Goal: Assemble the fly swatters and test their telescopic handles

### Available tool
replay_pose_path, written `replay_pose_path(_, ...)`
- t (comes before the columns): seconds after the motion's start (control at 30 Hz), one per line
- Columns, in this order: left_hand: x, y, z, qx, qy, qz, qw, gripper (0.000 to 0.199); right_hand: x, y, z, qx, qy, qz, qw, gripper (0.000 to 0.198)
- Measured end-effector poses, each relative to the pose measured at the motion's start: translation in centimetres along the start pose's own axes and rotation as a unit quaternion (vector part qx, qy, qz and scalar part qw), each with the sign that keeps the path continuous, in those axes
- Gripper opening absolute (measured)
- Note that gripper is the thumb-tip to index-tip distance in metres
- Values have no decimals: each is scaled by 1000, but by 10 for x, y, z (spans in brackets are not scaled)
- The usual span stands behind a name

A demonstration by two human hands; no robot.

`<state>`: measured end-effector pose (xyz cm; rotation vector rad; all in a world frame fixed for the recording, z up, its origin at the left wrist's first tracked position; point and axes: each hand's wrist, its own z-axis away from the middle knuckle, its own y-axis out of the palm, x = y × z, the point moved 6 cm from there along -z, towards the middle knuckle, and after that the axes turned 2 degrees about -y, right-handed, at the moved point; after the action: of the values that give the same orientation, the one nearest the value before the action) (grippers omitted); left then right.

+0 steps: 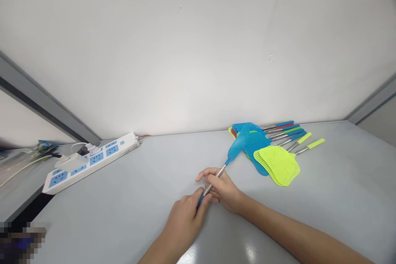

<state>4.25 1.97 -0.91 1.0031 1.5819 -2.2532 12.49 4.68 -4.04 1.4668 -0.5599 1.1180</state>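
Observation:
A blue fly swatter [239, 142] with a silver metal shaft is held in front of me, tilted up to the right. My left hand [187, 211] is wrapped around its blue grip, most of which the fingers hide. Further up, my right hand [222, 187] grips the metal shaft between thumb and fingers, its index finger stretched out behind. The swatter's head overlaps, from my viewpoint, a pile of fly swatters on the table: blue ones [258, 152] and yellow-green ones [280, 166], with a bit of red beneath. Their handles point right.
At the left lies a long white power strip [93, 161] with blue socket panels and a white adapter [71, 161] plugged in. A white wall [185, 57] rises behind the grey table [123, 202]. Clear plastic wrapping [21, 165] sits at the far left.

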Motion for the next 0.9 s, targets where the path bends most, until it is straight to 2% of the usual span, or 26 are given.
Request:
replay_pose_path(0.2, 2, -4, 0, -31, -12, 133, 991, 36, 4, 1, -2, -16, -12, -31, 999, 19)
replay_pose_path(0.37, 7, -3, -5, -15, -22, 220, 975, 34, 8, -1, -4, -57, -46, -98, 992, 21)
replay_pose_path(0.5, 7, -4, -8, -15, -17, 258, 966, 31, 7, -5, -7, -79, -70, -104, 989, 23)
replay_pose_path(0.7, 7, 5, -10, 63, -41, 327, 942, 36, -2, -10, -11, -93, -58, -93, 990, 31)
replay_pose_path(0.9, 9, 18, -7, 95, -52, 421, 901, 37, -9, -9, -12, -51, -25, -45, 997, 33)
